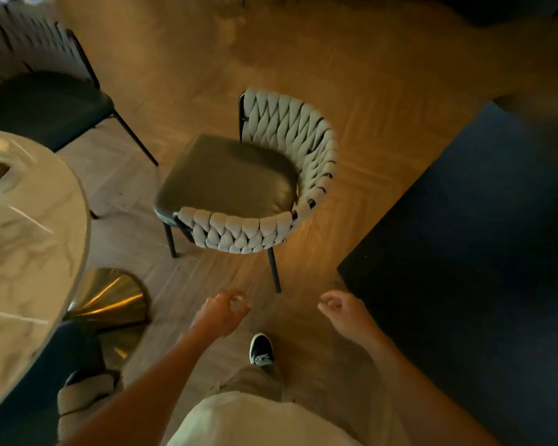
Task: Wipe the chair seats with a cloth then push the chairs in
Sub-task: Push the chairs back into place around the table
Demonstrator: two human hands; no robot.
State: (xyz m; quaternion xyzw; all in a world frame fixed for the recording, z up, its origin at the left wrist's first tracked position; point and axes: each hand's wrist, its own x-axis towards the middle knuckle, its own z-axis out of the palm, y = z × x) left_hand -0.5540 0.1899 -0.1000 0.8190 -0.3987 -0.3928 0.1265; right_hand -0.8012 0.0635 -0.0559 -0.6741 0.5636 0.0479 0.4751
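A chair (226, 178) with a dark leather seat and a pale woven backrest stands on the wooden floor in front of me, pulled away from the marble table (20, 252). My left hand (219, 312) hovers below the chair's near backrest with curled fingers, holding nothing. My right hand (342, 309) hangs to its right, fingers loosely curled and empty. Neither hand touches the chair. No cloth is in view.
A second chair (45, 104) stands at the upper left by the table. A third chair's woven back (84, 394) shows at the lower left. The table's gold base (110, 300) sits under the top. A dark rug (464, 252) covers the right. My shoe (261, 349) is on the floor.
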